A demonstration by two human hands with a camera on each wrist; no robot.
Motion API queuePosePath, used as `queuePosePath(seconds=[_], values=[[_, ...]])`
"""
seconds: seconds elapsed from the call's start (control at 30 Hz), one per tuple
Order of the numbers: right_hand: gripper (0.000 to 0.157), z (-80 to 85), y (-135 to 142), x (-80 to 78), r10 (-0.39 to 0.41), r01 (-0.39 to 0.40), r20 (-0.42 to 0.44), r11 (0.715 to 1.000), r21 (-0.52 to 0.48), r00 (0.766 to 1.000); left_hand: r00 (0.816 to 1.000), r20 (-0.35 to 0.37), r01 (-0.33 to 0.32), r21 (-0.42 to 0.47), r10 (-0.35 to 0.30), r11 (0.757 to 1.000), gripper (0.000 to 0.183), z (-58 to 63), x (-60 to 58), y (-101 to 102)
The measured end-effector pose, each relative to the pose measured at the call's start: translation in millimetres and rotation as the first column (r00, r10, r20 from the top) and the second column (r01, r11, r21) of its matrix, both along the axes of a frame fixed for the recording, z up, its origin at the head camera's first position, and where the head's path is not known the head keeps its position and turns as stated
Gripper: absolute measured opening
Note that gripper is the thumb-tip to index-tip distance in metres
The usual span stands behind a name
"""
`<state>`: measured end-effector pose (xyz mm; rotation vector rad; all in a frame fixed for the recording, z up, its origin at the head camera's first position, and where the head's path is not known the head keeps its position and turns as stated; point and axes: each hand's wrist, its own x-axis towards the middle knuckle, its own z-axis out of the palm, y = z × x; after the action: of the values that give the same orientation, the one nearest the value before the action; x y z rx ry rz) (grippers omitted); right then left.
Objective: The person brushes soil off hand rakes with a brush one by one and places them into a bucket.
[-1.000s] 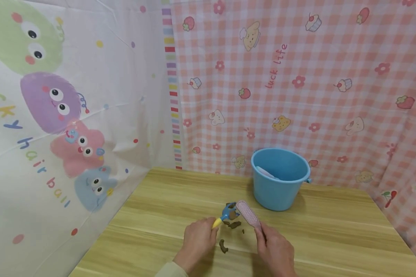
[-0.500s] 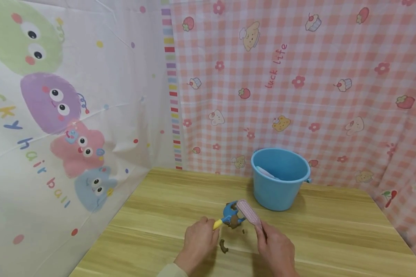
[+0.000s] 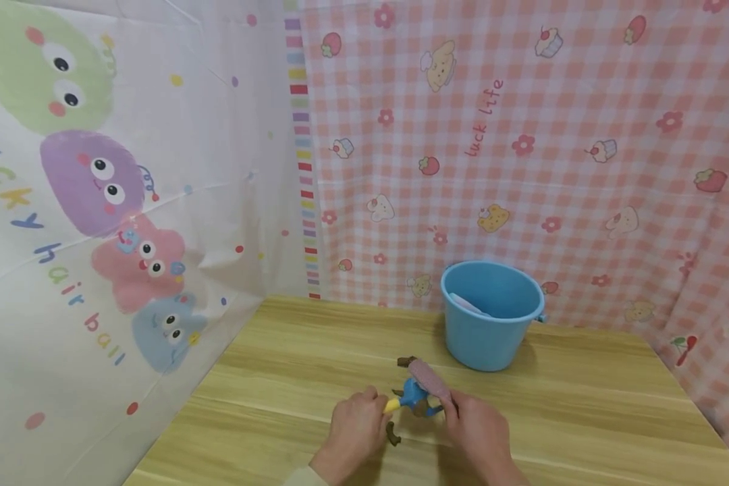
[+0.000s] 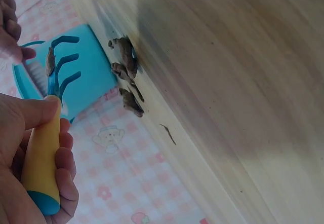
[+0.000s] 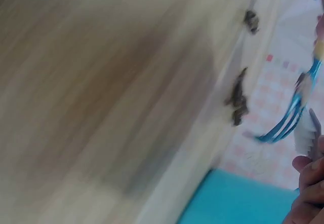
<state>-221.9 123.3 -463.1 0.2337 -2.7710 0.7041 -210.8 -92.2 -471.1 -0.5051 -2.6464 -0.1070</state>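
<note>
My left hand (image 3: 355,425) grips the yellow handle of a small hand rake (image 4: 43,158). The rake's blue tines (image 5: 291,115) carry a brown clump (image 4: 50,62), raised off the table in both wrist views. A pink brush (image 3: 428,379) is held by its handle in my right hand (image 3: 476,428). Its white bristles (image 5: 305,133) face the rake; whether they touch it I cannot tell. On the table below lie several brown pieces: one curved piece (image 3: 393,433) near my left hand, another piece (image 3: 406,362) beyond the brush head.
A blue bucket (image 3: 489,341) stands at the back right of the wooden table (image 3: 291,351), with a pale object (image 3: 466,304) inside it. A pink checked cloth (image 3: 492,182) hangs behind, and a white printed sheet (image 3: 219,169) along the left.
The rake has moved right and toward me, with a brown clump on it. The brush head has come down over the rake, uncovering a brown piece farther back.
</note>
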Motion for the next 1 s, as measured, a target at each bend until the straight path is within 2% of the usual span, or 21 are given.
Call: queuePosePath(seconds=[0.1,0.23,0.3,0.4,0.47,0.53,0.7,0.87,1.0], values=[[0.017,-6.8,14,-2.7,-0.055,0.055,0.029,0.998,-0.017,0.998,1.000,0.013,0.013,-0.001,-0.013,1.000,0.018,-1.1,1.5,1],[0.017,-10.2,23,-1.5,-0.117,0.117,0.005,0.993,-0.022,0.993,1.000,0.013,0.016,0.021,-0.016,1.000,0.019,-4.0,1.0,0],[0.016,-8.3,19,1.0,-0.088,0.087,-0.042,0.996,-0.021,0.995,1.000,0.009,0.019,0.022,-0.019,1.000,0.021,-5.7,-0.6,0],[0.014,-3.3,6,6.2,0.024,-0.025,-0.086,1.000,-0.002,0.996,1.000,0.003,0.031,0.010,-0.031,0.999,0.026,-6.6,-3.1,-1],[0.012,-1.1,-1,9.8,0.091,-0.089,-0.089,0.996,0.023,0.992,0.999,0.001,0.040,0.003,-0.040,0.999,0.027,-6.7,-4.3,-1],[0.013,0.2,-5,12.2,0.103,-0.101,-0.086,0.994,0.037,0.991,0.999,-0.003,0.046,-0.001,-0.046,0.999,0.026,-6.7,-5.0,-1],[0.019,-1.7,-2,9.5,0.035,-0.034,-0.055,0.999,0.021,0.998,0.999,0.008,0.053,-0.014,-0.053,0.999,0.025,-7.7,-3.5,0],[0.014,-5.8,11,2.6,-0.018,0.018,0.007,1.000,-0.003,1.000,0.998,0.011,0.067,-0.004,-0.067,0.998,0.025,-8.1,-1.0,1],[0.016,-5.6,17,1.8,-0.099,0.099,-0.005,0.995,-0.013,0.995,0.999,0.027,0.045,0.029,-0.046,0.999,0.024,-9.2,-1.5,-1]])
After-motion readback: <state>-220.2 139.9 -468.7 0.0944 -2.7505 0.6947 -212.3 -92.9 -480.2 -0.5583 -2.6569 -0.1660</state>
